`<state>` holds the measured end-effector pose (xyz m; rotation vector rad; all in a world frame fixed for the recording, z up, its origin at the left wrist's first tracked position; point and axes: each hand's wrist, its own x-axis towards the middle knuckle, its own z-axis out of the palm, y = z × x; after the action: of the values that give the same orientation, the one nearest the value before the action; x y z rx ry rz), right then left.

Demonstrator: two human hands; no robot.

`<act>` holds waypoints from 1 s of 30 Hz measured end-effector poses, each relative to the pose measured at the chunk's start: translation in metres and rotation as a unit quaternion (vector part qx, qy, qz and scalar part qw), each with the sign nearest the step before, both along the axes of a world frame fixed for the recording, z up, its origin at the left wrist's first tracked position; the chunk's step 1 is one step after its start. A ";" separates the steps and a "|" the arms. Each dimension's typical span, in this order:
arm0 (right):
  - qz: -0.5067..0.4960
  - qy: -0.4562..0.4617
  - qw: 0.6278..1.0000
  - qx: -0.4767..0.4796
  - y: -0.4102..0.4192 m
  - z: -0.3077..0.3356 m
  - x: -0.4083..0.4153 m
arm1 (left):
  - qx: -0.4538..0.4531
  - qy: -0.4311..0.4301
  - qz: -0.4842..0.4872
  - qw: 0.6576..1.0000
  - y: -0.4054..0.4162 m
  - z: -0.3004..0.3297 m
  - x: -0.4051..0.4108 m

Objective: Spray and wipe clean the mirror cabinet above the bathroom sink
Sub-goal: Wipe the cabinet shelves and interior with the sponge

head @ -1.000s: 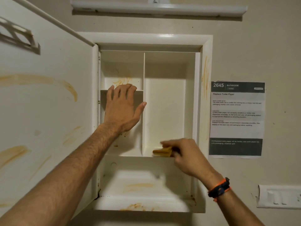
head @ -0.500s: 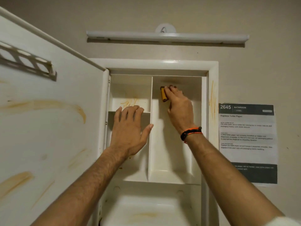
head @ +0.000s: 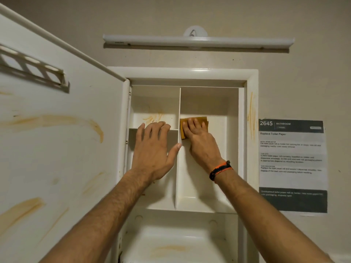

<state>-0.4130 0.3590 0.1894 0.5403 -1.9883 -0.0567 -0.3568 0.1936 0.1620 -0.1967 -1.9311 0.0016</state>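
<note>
Two hands work inside the open mirror cabinet in the head view, the only view there is. The right hand presses a folded yellow cloth flat against the back wall of the tall right compartment, fingers straight on top of it. The left hand lies released, fingers spread, braced on the small shelf beside the divider.

As I judge it, the cloth could slip from under flat fingers and drop, or it could smear grime instead of lifting it. Leaning on the thin shelf might strain it.

The cabinet hangs on the wall, white, with orange-brown streaks on the door, the upper left compartment, the right frame and the bottom ledge.
</note>
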 end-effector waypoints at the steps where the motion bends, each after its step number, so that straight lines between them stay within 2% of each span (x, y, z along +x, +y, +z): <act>1: 0.009 -0.005 1.000 0.001 0.003 -0.013 0.002 | -0.001 -0.001 0.000 1.000 0.000 0.000 0.000; 4: 0.022 -0.031 0.999 0.014 0.008 -0.049 0.008 | -0.001 -0.002 0.001 1.000 -0.001 0.000 0.000; 7: -0.008 -0.094 0.995 0.044 0.008 -0.074 0.017 | -0.002 -0.006 -0.002 1.000 -0.001 0.000 -0.001; 11: -0.043 -0.171 0.979 0.099 0.007 -0.087 0.037 | 0.001 -0.005 -0.007 1.000 -0.001 0.000 -0.001; 15: -0.042 -0.203 0.967 0.150 0.008 -0.099 0.055 | 0.004 -0.007 -0.010 1.000 -0.001 0.000 0.000; 20: -0.041 -0.319 0.944 0.076 0.013 -0.093 0.059 | 0.001 -0.013 -0.006 1.000 -0.001 0.000 -0.001; 23: 0.013 -0.384 0.923 -0.003 0.022 -0.074 0.064 | 0.001 -0.010 -0.008 1.000 -0.001 0.000 0.000; 24: 0.039 -0.378 0.924 -0.044 0.026 -0.064 0.066 | 0.002 -0.009 -0.009 1.000 -0.001 0.000 0.000; 26: 0.084 -0.301 0.938 -0.147 0.035 -0.038 0.069 | 0.002 -0.005 -0.013 1.000 -0.001 0.000 0.000; 28: 0.126 -0.168 0.949 -0.235 0.042 -0.009 0.070 | 0.001 -0.002 -0.014 1.000 -0.001 0.000 0.000; 30: 0.157 -0.030 0.951 -0.263 0.041 0.018 0.068 | 0.001 0.002 -0.014 1.000 -0.001 -0.001 -0.001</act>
<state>-0.3453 0.4002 0.2072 0.4991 -1.8480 0.6758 -0.3573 0.1924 0.1608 -0.2226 -1.9236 -0.0187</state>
